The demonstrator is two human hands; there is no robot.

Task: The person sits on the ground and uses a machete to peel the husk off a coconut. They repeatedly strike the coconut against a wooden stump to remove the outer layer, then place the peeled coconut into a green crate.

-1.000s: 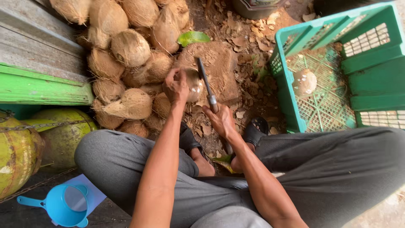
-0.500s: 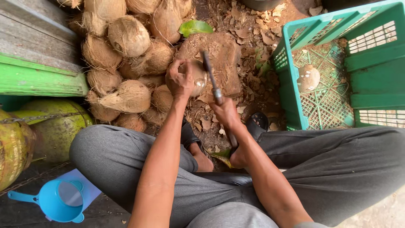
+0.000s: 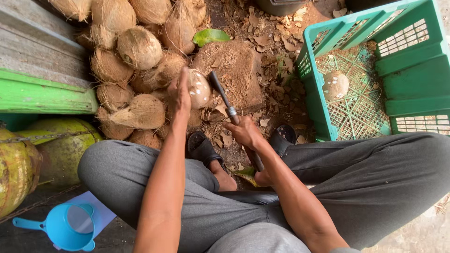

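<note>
Since the earlier frame, the blade has swung from upright to a slant, its tip now just beside the coconut, and the view has drifted slightly right. Left hand [image 3: 180, 93] is closed around a partly shaved coconut [image 3: 198, 88], holding it against the brown stone block [image 3: 236, 75] on the ground. Right hand [image 3: 244, 132] is clenched on the handle of a dark machete [image 3: 225, 100], blade pointing up and left toward the coconut. A pile of husked brown coconuts [image 3: 136, 61] lies to the left of the held one, beside a green painted plank [image 3: 42, 96]. A green plastic crate [image 3: 398, 61] stands to the right and holds one peeled coconut [image 3: 336, 85]. Dry leaves and husk chips [image 3: 276, 42] cover the ground between block and crate. Green unhusked coconuts [image 3: 28, 154] sit at lower left, with a blue plastic scoop [image 3: 65, 227] below them. The person sits cross-legged in grey trousers and black sandals [image 3: 201, 147].
</note>
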